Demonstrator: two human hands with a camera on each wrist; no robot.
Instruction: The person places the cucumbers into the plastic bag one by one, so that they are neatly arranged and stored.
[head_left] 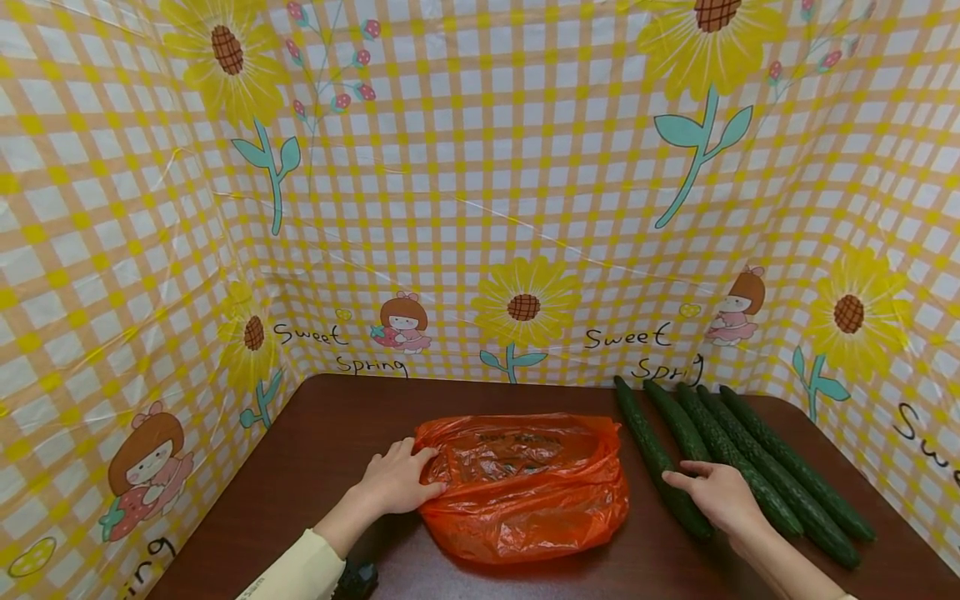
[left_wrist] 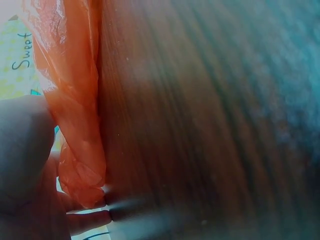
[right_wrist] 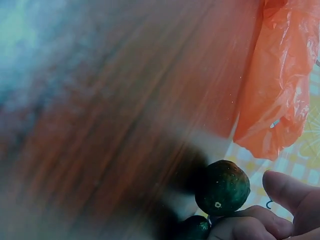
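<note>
A crumpled orange plastic bag with dark print lies on the table in front of me. My left hand rests at its left side, fingers spread along the edge and thumb nearer me. In the left wrist view, straight fingertips show past the bag's end. Over at the right, my right hand is above the cucumbers, its thumb and forefinger over the leftmost cucumber. The right wrist view has this cucumber's rounded end close by the curled fingers, with the thumb apart from it.
Several other long green cucumbers lie side by side, slanting, on the right of the dark brown table. A small black object sits by the left sleeve. Sheets of yellow checked cloth with sunflowers stand behind and at both sides.
</note>
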